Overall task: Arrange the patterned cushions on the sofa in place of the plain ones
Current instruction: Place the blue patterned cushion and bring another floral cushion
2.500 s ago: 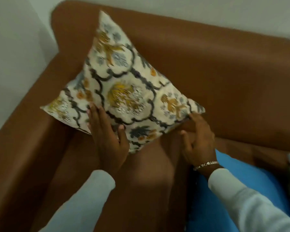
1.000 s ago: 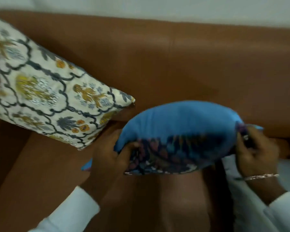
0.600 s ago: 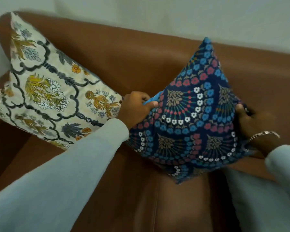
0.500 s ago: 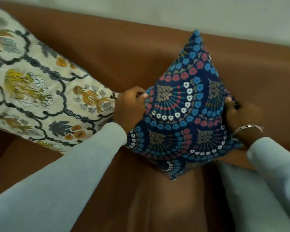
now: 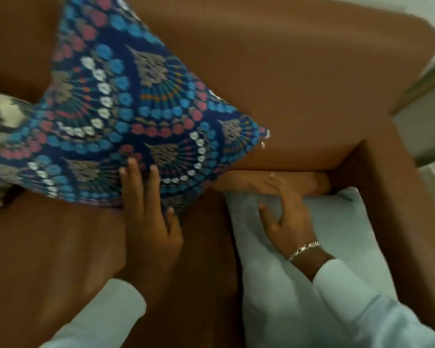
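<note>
A navy cushion with blue, pink and white fan patterns leans on one corner against the brown sofa back. My left hand lies flat and open against its lower edge, fingers spread. A cream floral cushion shows partly at the left edge, behind the navy one. My right hand rests open, fingers spread, on a plain pale blue cushion that lies flat on the right seat. Neither hand grips anything.
The sofa's right armrest stands beside the pale cushion. The brown seat stretches bare under the navy cushion. Pale floor shows beyond the sofa's right end.
Both hands let go of the navy cushion's sides. My left hand now presses flat on its lower edge; my right hand dropped onto the pale blue cushion. The view swung right.
</note>
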`<state>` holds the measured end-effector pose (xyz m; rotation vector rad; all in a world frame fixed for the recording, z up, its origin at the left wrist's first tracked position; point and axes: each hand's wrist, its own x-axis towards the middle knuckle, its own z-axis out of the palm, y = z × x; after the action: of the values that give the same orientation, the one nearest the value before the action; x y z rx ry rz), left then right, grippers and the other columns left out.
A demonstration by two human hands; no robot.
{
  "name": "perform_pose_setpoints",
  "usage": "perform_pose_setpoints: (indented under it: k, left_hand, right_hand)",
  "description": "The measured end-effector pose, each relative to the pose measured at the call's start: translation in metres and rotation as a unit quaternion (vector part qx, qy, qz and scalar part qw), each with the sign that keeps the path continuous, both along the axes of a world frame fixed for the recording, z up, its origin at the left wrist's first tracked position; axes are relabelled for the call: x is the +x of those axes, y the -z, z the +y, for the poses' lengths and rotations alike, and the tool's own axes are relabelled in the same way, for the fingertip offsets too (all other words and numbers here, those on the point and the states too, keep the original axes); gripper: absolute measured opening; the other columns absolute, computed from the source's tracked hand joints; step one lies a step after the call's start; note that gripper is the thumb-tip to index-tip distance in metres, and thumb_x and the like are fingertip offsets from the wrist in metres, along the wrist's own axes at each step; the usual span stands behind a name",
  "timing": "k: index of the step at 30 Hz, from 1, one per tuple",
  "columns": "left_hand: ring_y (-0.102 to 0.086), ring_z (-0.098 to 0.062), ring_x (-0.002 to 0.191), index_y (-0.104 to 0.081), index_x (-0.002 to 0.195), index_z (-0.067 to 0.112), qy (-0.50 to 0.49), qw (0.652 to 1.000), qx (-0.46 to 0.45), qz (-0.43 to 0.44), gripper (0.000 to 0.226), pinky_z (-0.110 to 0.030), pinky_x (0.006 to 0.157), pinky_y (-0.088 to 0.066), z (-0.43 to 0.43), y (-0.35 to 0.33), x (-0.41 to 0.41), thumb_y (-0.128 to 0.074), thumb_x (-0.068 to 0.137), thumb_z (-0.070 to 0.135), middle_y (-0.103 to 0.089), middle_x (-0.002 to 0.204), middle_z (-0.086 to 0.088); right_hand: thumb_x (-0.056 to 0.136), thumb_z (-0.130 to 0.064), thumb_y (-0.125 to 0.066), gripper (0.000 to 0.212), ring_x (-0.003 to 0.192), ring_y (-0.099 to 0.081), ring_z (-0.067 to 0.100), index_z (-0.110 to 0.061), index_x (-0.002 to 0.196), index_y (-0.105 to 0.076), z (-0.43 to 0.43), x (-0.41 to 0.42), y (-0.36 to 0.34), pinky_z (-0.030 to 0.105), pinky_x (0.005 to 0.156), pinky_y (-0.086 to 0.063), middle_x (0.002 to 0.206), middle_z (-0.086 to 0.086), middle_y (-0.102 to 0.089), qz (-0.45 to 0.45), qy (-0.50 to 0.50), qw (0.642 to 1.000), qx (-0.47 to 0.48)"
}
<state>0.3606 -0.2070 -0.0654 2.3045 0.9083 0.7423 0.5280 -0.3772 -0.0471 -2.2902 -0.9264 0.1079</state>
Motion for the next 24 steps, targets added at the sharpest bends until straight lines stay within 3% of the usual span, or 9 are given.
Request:
perform_pose_setpoints:
  k: [3, 5, 7, 11, 13, 16, 19, 21, 24]
  left_hand:
    - [-0.008, -0.024, 0.152, -0.018, 0.153, 0.012, 0.154, 0.987, 0.001, 0.047, 0.068, -0.051, 0.121, -0.02, -0.065, 0.025, 0.017, -0.044, 0.09, 0.004, -0.013, 0.164, -0.007]
    - [-0.01, -0.024, 0.152, -0.018, 0.153, 0.017, 0.269, 0.956, 0.027, 0.115, 0.081, -0.051, 0.119, -0.023, -0.097, 0.046, 0.029, -0.048, 0.081, -0.005, -0.014, 0.163, -0.005]
    - [-0.002, -0.029, 0.151, -0.006, 0.153, 0.025, 0.344, 0.916, 0.021, 0.207, 0.093, -0.055, 0.118, -0.023, -0.12, 0.063, 0.039, -0.045, 0.072, -0.002, -0.003, 0.164, -0.004]
    - [-0.014, -0.036, 0.149, -0.005, 0.154, 0.021, 0.344, 0.89, 0.087, 0.287, 0.083, -0.061, 0.11, -0.034, -0.137, 0.08, 0.049, -0.037, 0.078, 0.026, -0.012, 0.163, -0.012]
    - [-0.015, -0.036, 0.149, -0.008, 0.154, 0.019, 0.366, 0.879, 0.113, 0.283, 0.082, -0.061, 0.109, -0.034, -0.128, 0.085, 0.05, -0.041, 0.08, 0.031, -0.015, 0.162, -0.013]
    - [-0.011, -0.036, 0.149, -0.014, 0.153, 0.019, 0.391, 0.878, 0.13, 0.243, 0.083, -0.061, 0.114, -0.024, -0.11, 0.092, 0.056, -0.048, 0.084, 0.051, -0.018, 0.161, -0.013]
    - [-0.012, -0.037, 0.149, -0.02, 0.151, 0.019, 0.404, 0.869, 0.162, 0.236, 0.066, -0.062, 0.116, -0.018, -0.097, 0.094, 0.074, -0.04, 0.092, 0.042, -0.022, 0.16, -0.011]
    - [-0.027, -0.037, 0.145, -0.038, 0.145, 0.015, 0.423, 0.864, 0.167, 0.217, 0.054, -0.063, 0.115, -0.019, -0.096, 0.088, 0.086, -0.021, 0.102, 0.042, -0.037, 0.154, -0.01]
    - [-0.052, -0.041, 0.125, -0.065, 0.12, 0.0, 0.444, 0.876, 0.074, 0.173, 0.062, -0.057, 0.115, -0.019, -0.1, 0.074, 0.099, -0.022, 0.102, 0.041, -0.062, 0.129, -0.021]
  right_hand:
    - [0.083, -0.021, -0.066, 0.06, 0.13, -0.046, 0.027, -0.017, 0.137, -0.042, -0.079, 0.001, 0.021, 0.054, 0.104, -0.041, 0.142, 0.009, -0.049, 0.029, 0.03, 0.995, -0.091]
    - [0.088, -0.035, -0.057, 0.056, 0.133, -0.043, 0.024, -0.019, 0.138, -0.039, -0.128, 0.002, 0.025, 0.051, 0.107, -0.038, 0.143, 0.007, -0.048, 0.025, 0.051, 0.99, -0.128]
    - [0.092, -0.041, -0.046, 0.048, 0.139, -0.034, 0.018, -0.025, 0.137, -0.038, -0.172, 0.001, 0.028, 0.048, 0.113, -0.03, 0.147, 0.0, -0.043, 0.005, 0.053, 0.986, -0.159]
    - [0.09, -0.017, -0.044, 0.054, 0.144, -0.023, 0.015, -0.03, 0.141, -0.035, -0.241, -0.015, 0.043, 0.047, 0.113, -0.027, 0.153, -0.005, -0.03, 0.024, 0.071, 0.981, -0.176]
    - [0.079, -0.004, -0.062, 0.076, 0.144, -0.021, 0.021, -0.03, 0.142, -0.03, -0.259, -0.032, 0.054, 0.054, 0.111, -0.03, 0.153, -0.004, -0.023, 0.054, 0.098, 0.971, -0.212]
    - [0.054, 0.0, -0.082, 0.11, 0.143, -0.015, 0.024, -0.027, 0.144, -0.025, -0.269, -0.068, 0.069, 0.06, 0.106, -0.032, 0.153, 0.002, -0.019, 0.087, 0.123, 0.946, -0.288]
    - [0.051, -0.008, -0.077, 0.12, 0.144, -0.009, 0.03, -0.018, 0.149, -0.01, -0.263, -0.09, 0.081, 0.06, 0.107, -0.026, 0.156, 0.013, -0.018, 0.077, 0.122, 0.93, -0.337]
    - [0.053, -0.014, -0.084, 0.128, 0.145, -0.007, 0.034, -0.017, 0.149, 0.0, -0.254, -0.084, 0.086, 0.059, 0.109, -0.019, 0.157, 0.016, -0.012, 0.076, 0.132, 0.923, -0.354]
    - [0.064, -0.015, -0.08, 0.116, 0.145, 0.001, 0.028, -0.023, 0.145, 0.003, -0.24, -0.059, 0.077, 0.055, 0.115, -0.013, 0.157, 0.009, 0.001, 0.098, 0.155, 0.924, -0.337]
